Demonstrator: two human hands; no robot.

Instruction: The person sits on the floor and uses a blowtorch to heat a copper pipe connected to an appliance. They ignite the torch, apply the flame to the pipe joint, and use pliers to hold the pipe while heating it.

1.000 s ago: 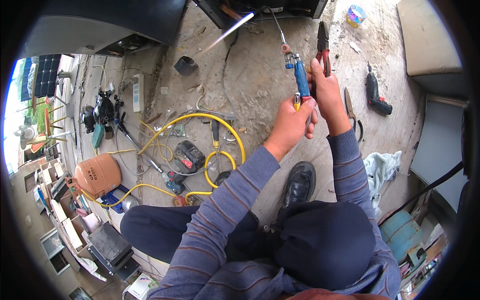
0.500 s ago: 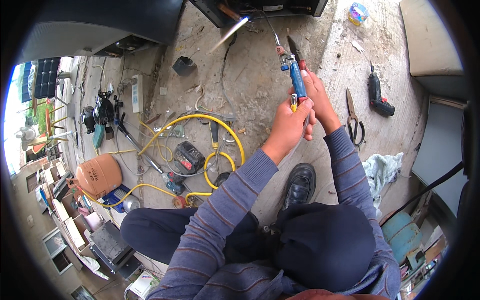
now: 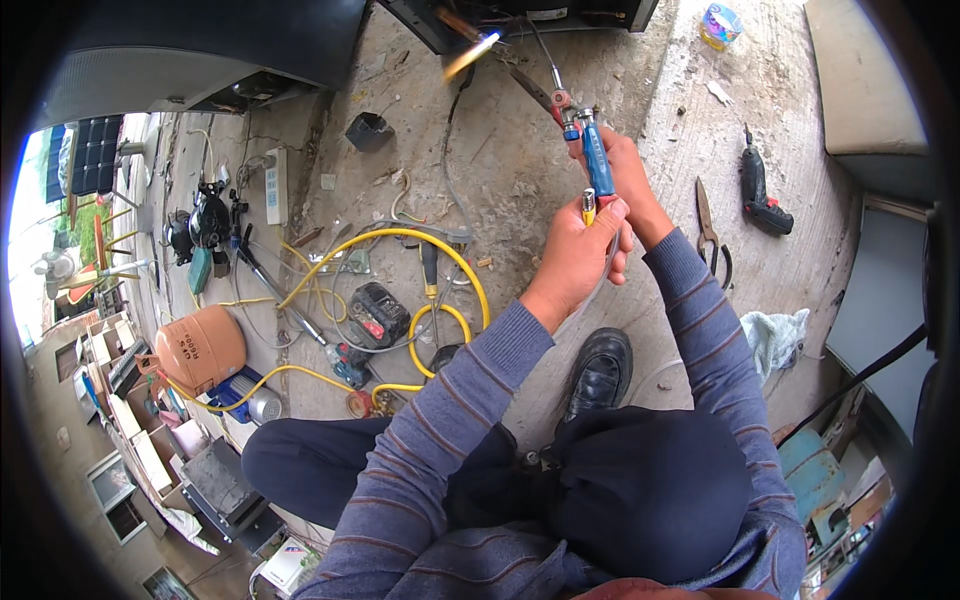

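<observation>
**Both hands on a blue-handled torch, flame thrown up toward the open cabinet**

The blue-handled torch [image 3: 597,165] lies with its long axis nearly upright in the head view, tilted a little so that its metal neck runs up and to the left, ending near a bright flame [image 3: 470,52] at the foot of the dark cabinet [image 3: 520,15]. The right hand [image 3: 628,178] sits behind and around the upper handle, fingers curled shut on it; it is the nearer hand to the neck. The left hand [image 3: 578,250] is closed just below, thumb and fingers pinching the yellow lower end [image 3: 589,207] of the handle (possibly a valve knob, though the view is too small to be sure). Both forearms reach forward and up from the body, striped sleeves nearly parallel, wrists close together. On the concrete floor [image 3: 520,190], well apart to the right, lie scissors [image 3: 709,232] and a cordless drill [image 3: 757,195]; a yellow hose [image 3: 400,237] loops to the left, near an orange gas cylinder [image 3: 200,348].
</observation>
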